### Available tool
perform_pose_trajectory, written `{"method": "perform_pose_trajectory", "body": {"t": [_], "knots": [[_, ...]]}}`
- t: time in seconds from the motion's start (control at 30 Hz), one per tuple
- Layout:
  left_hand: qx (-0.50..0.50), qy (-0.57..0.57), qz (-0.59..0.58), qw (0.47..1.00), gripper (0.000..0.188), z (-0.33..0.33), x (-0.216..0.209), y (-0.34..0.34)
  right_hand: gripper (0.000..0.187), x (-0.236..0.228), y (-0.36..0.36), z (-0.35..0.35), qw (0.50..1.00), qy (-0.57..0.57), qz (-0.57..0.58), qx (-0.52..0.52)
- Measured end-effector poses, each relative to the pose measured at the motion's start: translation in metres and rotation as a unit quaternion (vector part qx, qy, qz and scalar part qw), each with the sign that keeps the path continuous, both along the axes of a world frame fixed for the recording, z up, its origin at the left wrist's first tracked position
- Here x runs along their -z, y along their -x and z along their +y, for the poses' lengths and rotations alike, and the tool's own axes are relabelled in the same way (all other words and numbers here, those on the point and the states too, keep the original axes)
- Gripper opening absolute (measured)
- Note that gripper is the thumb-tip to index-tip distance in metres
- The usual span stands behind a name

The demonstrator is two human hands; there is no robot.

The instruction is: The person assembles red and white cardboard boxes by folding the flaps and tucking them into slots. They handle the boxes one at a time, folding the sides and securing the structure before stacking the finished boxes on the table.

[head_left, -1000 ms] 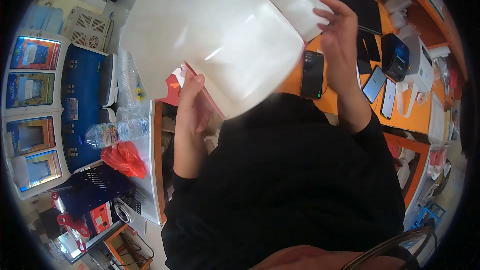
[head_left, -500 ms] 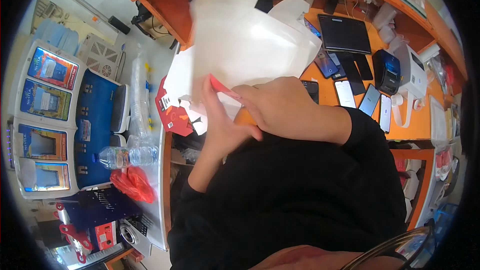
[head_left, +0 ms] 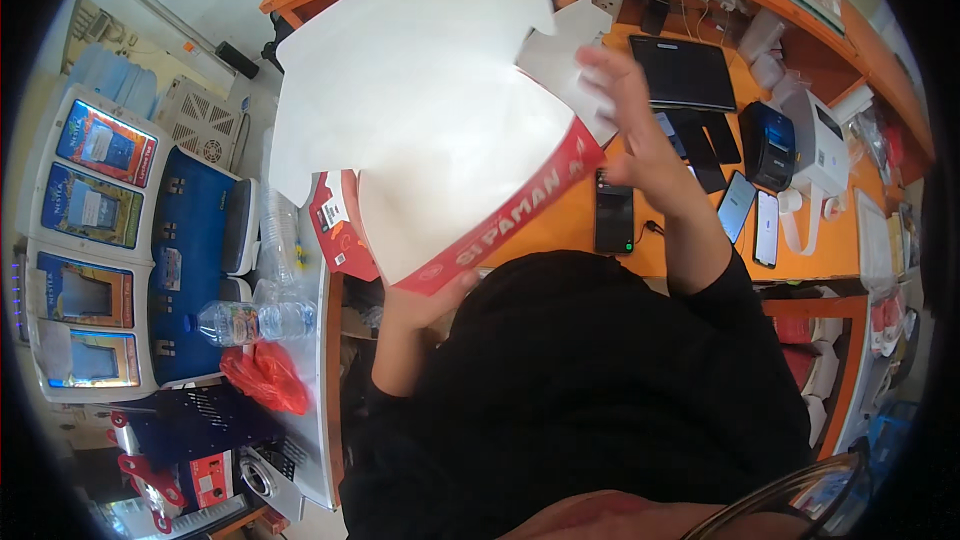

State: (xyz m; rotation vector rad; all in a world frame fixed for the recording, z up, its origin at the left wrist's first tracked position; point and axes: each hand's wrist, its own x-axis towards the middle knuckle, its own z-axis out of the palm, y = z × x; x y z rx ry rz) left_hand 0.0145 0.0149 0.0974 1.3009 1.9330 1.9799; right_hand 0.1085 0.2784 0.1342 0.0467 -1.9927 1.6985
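A partly folded cardboard food box [head_left: 420,110], white inside, stands open in front of me with its large lid raised at the back. Its red printed front wall [head_left: 510,210] is folded up along the near side. At the box's near left corner, my left hand [head_left: 428,302] grips the red wall from below, its fingers partly hidden by the cardboard. My right hand [head_left: 645,145] is beside the right-hand white flap [head_left: 570,60], slightly smeared by motion. Its fingers and thumb are apart, and nothing shows between them.
Several phones [head_left: 735,205] and a tablet [head_left: 683,73] lie on the orange desk to the right, near a white label printer [head_left: 815,145]. On the left counter are a water bottle [head_left: 228,323], a red plastic bag [head_left: 265,377] and a blue-and-white drink dispenser [head_left: 185,270].
The red front wall has come upright and now faces me. My right hand has moved from the near edge to the box's right side and opened; my left hand has shifted down to the corner.
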Motion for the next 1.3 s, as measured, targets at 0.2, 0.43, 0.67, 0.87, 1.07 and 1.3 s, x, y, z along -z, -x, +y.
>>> {"method": "perform_pose_trajectory", "body": {"t": [0.2,0.43,0.67,0.87,1.07,1.3], "knots": [[0.112,0.046,-0.054,0.991,0.141,-0.007,0.037,0.0,0.122,0.04,-0.012,0.007,0.973,0.052,-0.053,-0.217],[0.129,0.059,-0.079,0.987,0.147,-0.002,0.056,-0.003,0.116,0.067,-0.045,0.002,0.98,-0.01,-0.09,-0.178],[0.072,-0.017,-0.234,0.969,0.149,0.011,0.053,-0.014,0.119,0.066,-0.049,-0.012,0.98,0.142,-0.096,-0.096],[0.108,-0.001,-0.238,0.965,0.142,0.014,0.042,-0.007,0.133,0.095,-0.033,0.008,0.992,0.073,0.036,-0.096],[0.069,0.092,0.014,0.993,0.144,0.033,0.079,0.013,0.084,0.07,-0.029,0.047,0.992,-0.088,0.025,0.085],[-0.019,0.032,0.256,0.966,0.121,0.121,0.042,-0.005,0.043,-0.012,-0.028,-0.025,0.906,-0.396,-0.15,0.015]]}}
